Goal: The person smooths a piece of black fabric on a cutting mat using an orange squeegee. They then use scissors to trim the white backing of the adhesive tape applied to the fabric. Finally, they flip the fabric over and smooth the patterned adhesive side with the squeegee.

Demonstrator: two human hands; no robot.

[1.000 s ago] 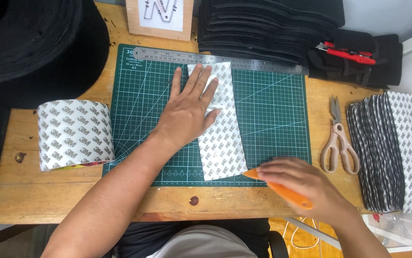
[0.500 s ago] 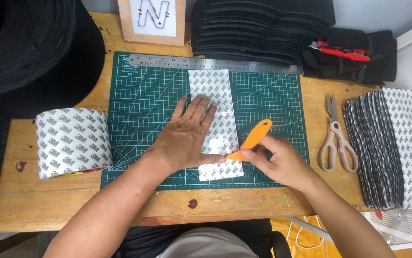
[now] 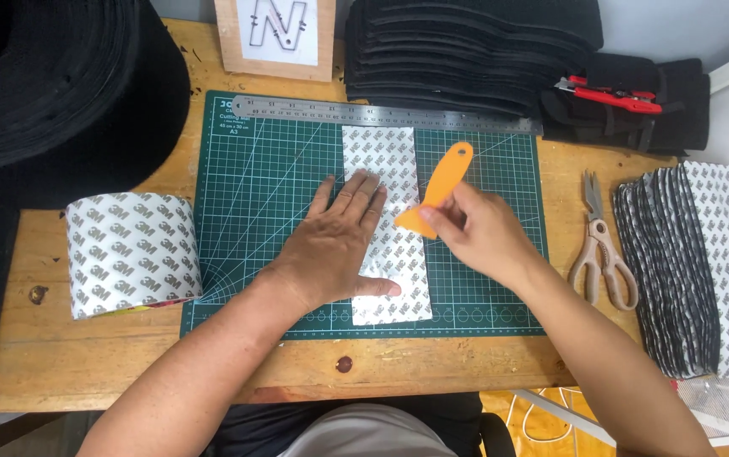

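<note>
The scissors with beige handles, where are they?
Head view: the scissors with beige handles lie on the wooden table's right side, between green cutting mat and stacked backed pieces.

Bright even light, soft shadows, sharp focus

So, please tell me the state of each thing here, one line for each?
Left hand: flat, pressing the strip.
Right hand: gripping the orange scraper.
Orange scraper: tilted, edge on the strip.
White patterned strip: lying flat on the cutting mat.
Scissors: closed, on the table.
Tape roll: lying on its side.
</note>
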